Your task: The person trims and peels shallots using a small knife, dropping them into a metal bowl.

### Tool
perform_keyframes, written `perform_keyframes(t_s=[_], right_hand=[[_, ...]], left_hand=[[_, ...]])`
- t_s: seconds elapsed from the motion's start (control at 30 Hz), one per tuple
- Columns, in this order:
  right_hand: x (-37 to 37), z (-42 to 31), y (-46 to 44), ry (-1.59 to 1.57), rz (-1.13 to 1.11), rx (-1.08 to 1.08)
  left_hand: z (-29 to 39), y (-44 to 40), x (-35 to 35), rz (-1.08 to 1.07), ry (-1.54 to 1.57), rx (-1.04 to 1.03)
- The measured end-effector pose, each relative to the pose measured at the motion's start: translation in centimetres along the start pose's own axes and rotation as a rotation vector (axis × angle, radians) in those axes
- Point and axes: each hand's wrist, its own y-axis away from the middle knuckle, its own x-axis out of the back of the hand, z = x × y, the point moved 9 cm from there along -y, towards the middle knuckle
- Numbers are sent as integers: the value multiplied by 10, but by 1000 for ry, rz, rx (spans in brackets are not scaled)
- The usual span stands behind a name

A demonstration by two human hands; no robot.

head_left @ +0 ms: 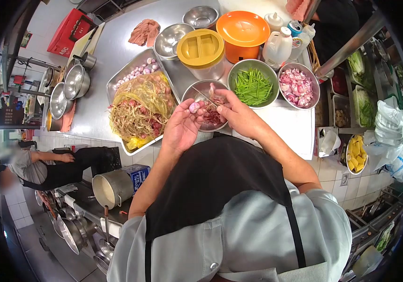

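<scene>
My left hand (pixel 181 124) holds a small pinkish shallot (pixel 194 107) at its fingertips, above the near rim of a metal bowl with dark red peelings (pixel 211 117). In my right hand (pixel 238 113) is a small knife (pixel 203 95), its thin blade pointing up and left over that bowl. A pale purple piece shows near my right fingertips. To the left, a metal tray (pixel 127 149) carries a yellow net bag of shallots with dry stems (pixel 138 113) and loose shallots (pixel 138 71). Bowls of cut green pieces (pixel 252 87) and peeled shallots (pixel 296 87) stand to the right.
Behind the bowls are a yellow-lidded container (pixel 201 48), an orange tub (pixel 243 29), white bottles (pixel 277 46) and two empty metal bowls (pixel 171 41). Stacked pans (pixel 76 82) lie far left. Another person (pixel 46 162) stands at the left, apart from my hands.
</scene>
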Motion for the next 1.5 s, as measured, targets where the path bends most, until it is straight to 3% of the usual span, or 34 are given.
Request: perform_keyframes(t_s=[0.2, 0.33, 0.4, 0.67, 0.77, 0.87, 0.93, 1.13, 1.23, 1.33, 1.43, 1.5], right_hand=[[-22, -15, 7, -2, -150, -19], [-36, -3, -6, -47, -154, 128], [-34, -8, -1, -25, -167, 47], [-5, 3, 1, 147, -5, 142], [3, 2, 7, 176, 1, 44], [11, 11, 12, 254, 21, -8], [9, 13, 15, 292, 24, -44], [3, 4, 22, 223, 48, -8], [0, 6, 26, 267, 83, -46], [-3, -1, 31, 355, 126, -84], [-13, 1, 28, 354, 80, -174], [-20, -6, 26, 381, 100, -129]], left_hand=[[-1, 0, -5, -19, -20, -7], [2, 4, -12, 12, -41, -22], [2, 1, -7, -33, -19, -15], [15, 8, -16, -22, -22, 21], [71, -3, -5, -7, -319, -146], [161, -14, -3, 261, -931, -434], [211, -25, -2, 359, -1190, -488], [280, -33, 11, 481, -1323, -564], [267, -12, -6, 252, -1386, -451], [200, 4, 13, -41, -1508, 30], [153, 18, 23, -132, -1981, 223], [146, 10, 51, -102, -2231, -34]])
